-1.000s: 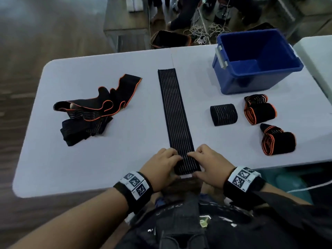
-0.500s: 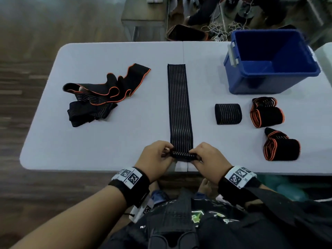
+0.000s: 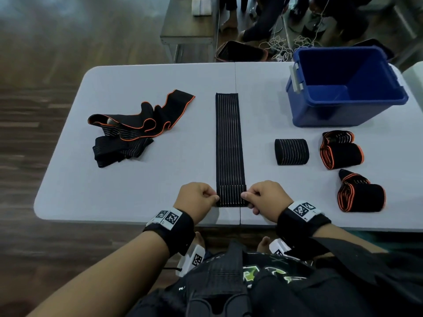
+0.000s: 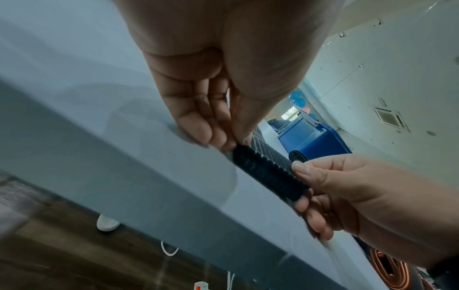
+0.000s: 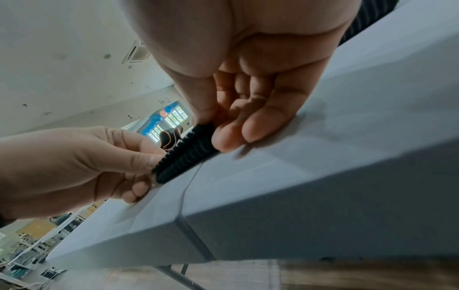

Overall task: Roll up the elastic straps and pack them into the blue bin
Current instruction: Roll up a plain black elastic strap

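A long black ribbed strap (image 3: pixel 227 138) lies flat down the middle of the white table (image 3: pixel 137 179), its near end folded into a small flat roll (image 3: pixel 231 196). My left hand (image 3: pixel 199 200) pinches the roll's left edge and my right hand (image 3: pixel 265 199) pinches its right edge. The wrist views show the roll (image 4: pixel 269 173) (image 5: pixel 185 155) between thumb and fingers of both hands. The blue bin (image 3: pixel 343 88) stands at the far right and looks empty. In front of it lie one black rolled strap (image 3: pixel 291 152) and two orange-edged rolled straps (image 3: pixel 341 151) (image 3: pixel 360 194).
A loose heap of orange-edged and black straps (image 3: pixel 135 126) lies on the table's left half. The table's near edge runs just below my hands. Beyond the far edge are a bench (image 3: pixel 190 30), cables and people's legs.
The strap's near end has gone from flat to a small roll, which has grown by a turn. My hands have shifted from on top of the end to its two sides.
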`<state>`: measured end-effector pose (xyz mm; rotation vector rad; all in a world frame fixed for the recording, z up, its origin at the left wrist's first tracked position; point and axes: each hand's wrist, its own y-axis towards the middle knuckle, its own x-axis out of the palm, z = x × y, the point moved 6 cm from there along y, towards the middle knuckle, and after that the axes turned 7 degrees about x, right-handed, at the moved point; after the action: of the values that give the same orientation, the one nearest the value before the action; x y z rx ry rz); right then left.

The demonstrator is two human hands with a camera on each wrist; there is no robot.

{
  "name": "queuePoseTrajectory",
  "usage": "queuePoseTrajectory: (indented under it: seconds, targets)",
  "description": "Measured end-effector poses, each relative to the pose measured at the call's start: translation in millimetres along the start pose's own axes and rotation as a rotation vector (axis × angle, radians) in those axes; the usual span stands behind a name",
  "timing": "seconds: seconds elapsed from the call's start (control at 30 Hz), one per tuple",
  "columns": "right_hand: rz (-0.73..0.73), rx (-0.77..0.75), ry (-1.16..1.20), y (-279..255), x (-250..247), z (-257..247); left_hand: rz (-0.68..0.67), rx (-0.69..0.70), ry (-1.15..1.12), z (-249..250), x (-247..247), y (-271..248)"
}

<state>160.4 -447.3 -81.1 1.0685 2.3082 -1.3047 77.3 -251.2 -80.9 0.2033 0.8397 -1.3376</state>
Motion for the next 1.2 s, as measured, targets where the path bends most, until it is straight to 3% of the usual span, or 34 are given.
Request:
queuePoseTrajectory:
  seconds: [0.17,0.4,0.53,0.8,0.97,1.2]
  targets:
    - [0.003,0.016,-0.014,2.6,1.0,-1.7,0.026,0.018,0.012,5.5,-1.8,-0.8]
    - [0.075,-0.057,-0.309,1.5,-4.2,-15.6,-0.008,0.081,0.039,11.8,0.3,0.7]
    - [0.113,-0.111,-0.285,-0.2,-5.7,-17.5,-0.033,0.164,0.183,19.8,-1.2,-0.6]
    - [0.048,-0.223,-0.420,-2.9,1.3,-29.2,-0.074,0.308,0.422,30.5,0.9,-4.4]
    - [-0.051,-0.258,-0.453,-9.7,4.0,-22.7,-0.153,0.327,0.442,25.9,2.8,-5.5]
    - [-0.018,-0.284,-0.346,-4.6,0.7,-17.0,-0.140,0.311,0.323,9.5,4.1,-1.3]
